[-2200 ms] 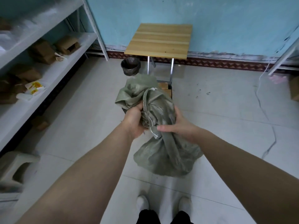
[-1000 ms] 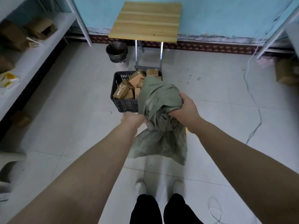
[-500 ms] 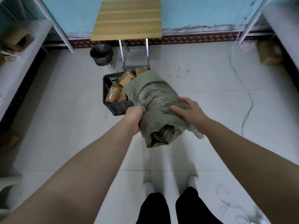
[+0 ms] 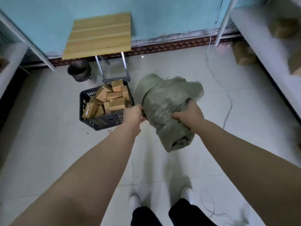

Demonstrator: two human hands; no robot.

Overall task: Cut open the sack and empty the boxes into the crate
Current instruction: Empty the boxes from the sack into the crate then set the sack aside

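A limp green woven sack (image 4: 164, 103), rolled into a bundle, hangs in the air to the right of the crate. My left hand (image 4: 132, 114) grips its left edge and my right hand (image 4: 189, 114) clutches its right side with curled fingers. The black plastic crate (image 4: 104, 122) stands on the tiled floor, piled with several brown cardboard boxes (image 4: 110, 99).
A small wooden folding table (image 4: 99, 35) stands against the blue wall behind the crate, a dark bin (image 4: 79, 70) to its left. White shelves run along both sides, with boxes (image 4: 242, 53) under the right one. A thin cable (image 4: 228, 110) trails on the floor at right. My feet (image 4: 135, 199) are below.
The sack has been rolled up tighter and carried to the right, off the crate. Both hands kept hold of it, and the view swung rightward.
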